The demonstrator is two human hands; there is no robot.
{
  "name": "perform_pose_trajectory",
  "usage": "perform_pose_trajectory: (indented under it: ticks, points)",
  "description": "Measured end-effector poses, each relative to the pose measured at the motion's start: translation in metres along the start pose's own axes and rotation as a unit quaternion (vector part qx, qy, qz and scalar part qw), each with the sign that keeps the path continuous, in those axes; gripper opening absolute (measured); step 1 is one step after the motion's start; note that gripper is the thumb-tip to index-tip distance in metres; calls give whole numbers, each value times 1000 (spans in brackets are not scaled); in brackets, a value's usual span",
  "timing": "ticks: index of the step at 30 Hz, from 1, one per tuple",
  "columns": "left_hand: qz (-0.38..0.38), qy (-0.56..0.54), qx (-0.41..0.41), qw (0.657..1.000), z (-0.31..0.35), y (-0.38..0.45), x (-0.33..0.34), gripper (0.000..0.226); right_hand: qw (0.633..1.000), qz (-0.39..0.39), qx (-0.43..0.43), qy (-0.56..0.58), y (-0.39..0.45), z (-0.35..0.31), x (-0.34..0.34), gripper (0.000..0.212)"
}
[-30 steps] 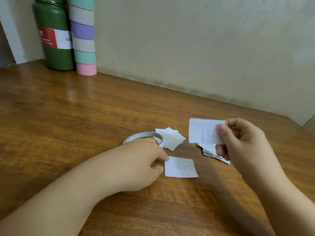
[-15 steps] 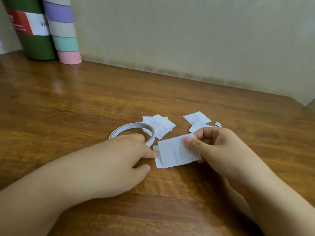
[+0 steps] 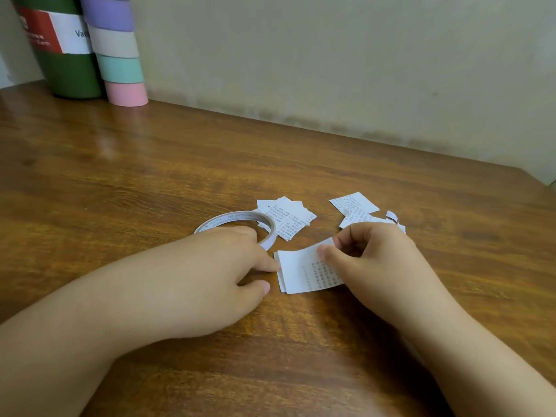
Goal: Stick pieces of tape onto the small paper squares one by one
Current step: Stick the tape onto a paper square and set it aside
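Observation:
My right hand [image 3: 373, 266] pinches a printed paper square [image 3: 304, 270] between thumb and fingers and holds it down over another square lying on the wooden table [image 3: 150, 182]. My left hand [image 3: 216, 278] rests on the table with a fingertip touching the left edge of those squares; it partly covers a thin roll of white tape [image 3: 240, 224]. A small pile of paper squares [image 3: 288, 218] lies just behind the roll. More squares [image 3: 355, 206] lie behind my right hand.
A dark green bottle [image 3: 60, 55] and a stack of pastel tape rolls [image 3: 117, 55] stand at the back left by the wall. The table's right edge [image 3: 538, 182] shows at the far right.
My right hand brought the paper square down from mid-air and laid it over the square by my left hand. The camera tilted closer; my left hand stayed by the roll.

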State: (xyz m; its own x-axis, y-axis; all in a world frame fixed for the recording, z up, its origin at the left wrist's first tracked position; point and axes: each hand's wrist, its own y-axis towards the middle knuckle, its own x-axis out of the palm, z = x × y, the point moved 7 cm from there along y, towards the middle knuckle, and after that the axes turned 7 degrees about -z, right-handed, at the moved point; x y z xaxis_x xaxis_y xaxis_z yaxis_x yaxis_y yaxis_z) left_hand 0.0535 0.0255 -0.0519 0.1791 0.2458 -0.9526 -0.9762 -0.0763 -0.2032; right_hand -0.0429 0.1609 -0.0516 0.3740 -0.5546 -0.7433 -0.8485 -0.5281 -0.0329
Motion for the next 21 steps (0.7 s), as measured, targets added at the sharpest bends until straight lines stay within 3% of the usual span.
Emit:
perform_pose_trajectory:
  ticks: [21]
  points:
    - [29, 5, -5, 1000, -4, -1, -5, 39, 999, 22, -23, -28, 3, -2, 4, 17]
